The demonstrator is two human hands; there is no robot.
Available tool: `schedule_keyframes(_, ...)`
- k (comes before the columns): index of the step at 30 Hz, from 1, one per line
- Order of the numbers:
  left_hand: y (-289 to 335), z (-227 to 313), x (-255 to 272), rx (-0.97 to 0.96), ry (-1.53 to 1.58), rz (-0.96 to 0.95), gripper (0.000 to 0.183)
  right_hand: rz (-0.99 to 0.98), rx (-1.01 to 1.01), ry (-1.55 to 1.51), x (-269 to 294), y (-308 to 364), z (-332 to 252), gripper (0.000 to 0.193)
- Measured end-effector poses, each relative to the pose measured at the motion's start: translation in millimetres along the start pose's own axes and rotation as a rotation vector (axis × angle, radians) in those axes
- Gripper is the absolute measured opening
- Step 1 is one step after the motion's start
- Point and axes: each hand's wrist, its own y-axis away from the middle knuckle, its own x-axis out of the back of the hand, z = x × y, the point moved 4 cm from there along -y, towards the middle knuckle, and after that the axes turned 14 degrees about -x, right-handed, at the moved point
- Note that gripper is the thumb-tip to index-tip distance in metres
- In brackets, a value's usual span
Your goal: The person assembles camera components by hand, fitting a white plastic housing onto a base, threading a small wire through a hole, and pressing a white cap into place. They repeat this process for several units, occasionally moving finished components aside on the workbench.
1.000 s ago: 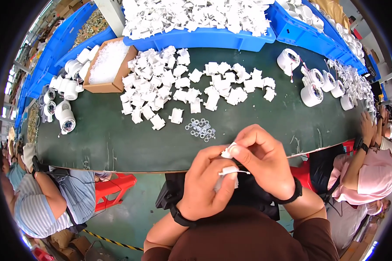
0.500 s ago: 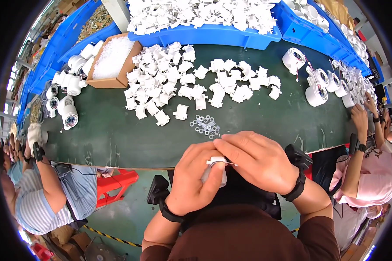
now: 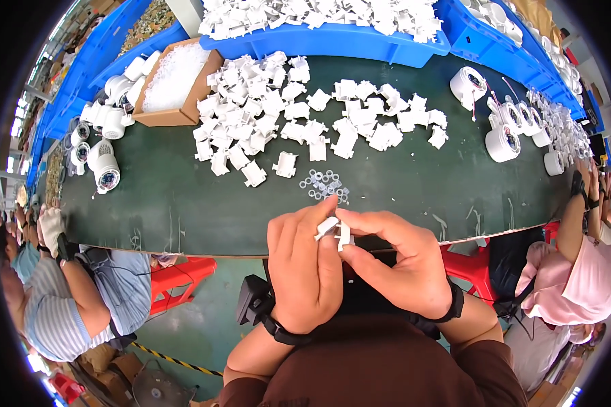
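Note:
Just past the front edge of the bench, my two hands meet fingertip to fingertip. My left hand [image 3: 304, 268] pinches a small white plastic piece [image 3: 326, 228] between thumb and fingers. Thumb and forefinger of my right hand [image 3: 402, 261] close on a white plastic bracket [image 3: 345, 236] with small side tabs. The two white pieces sit against each other; fingers cover part of them, and I cannot tell whether they are joined. Beyond my fingertips lies a small cluster of clear rings [image 3: 324, 184]. Loose white brackets [image 3: 285, 164] of similar look are heaped farther back.
A blue bin [image 3: 332, 49] heaped with white parts stands at the back. To its left is a cardboard box [image 3: 173, 118] of clear bits. White camera-like housings [image 3: 502, 143] stand at the right, more [image 3: 106, 173] at the left. Co-workers sit on both sides.
The right hand has turned from lying over the left to pinching from the side. The white pieces now show between the fingertips, and the thin wire-like strip has gone from sight.

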Motion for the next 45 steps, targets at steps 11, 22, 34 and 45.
schedule_keyframes(11, 6, 1, -8, -0.051, -0.028, 0.010, 0.040, 0.245, 0.246, 0.116, -15, 3, 7, 0.044)
schedule_keyframes(22, 6, -4, 16, -0.120, -0.070, -0.023, 0.024, 0.133, 0.265, 0.392, 8, -7, -19, 0.028)
schedule_keyframes(34, 2, -11, 16, -0.090, -0.141, 0.012, 0.032, 0.365, 0.253, 0.751, 13, -44, -3, 0.014)
schedule_keyframes(45, -2, -4, 4, -0.161, -0.160, -0.080, 0.034, -0.031, 0.023, 0.094, 16, -8, -10, 0.020)
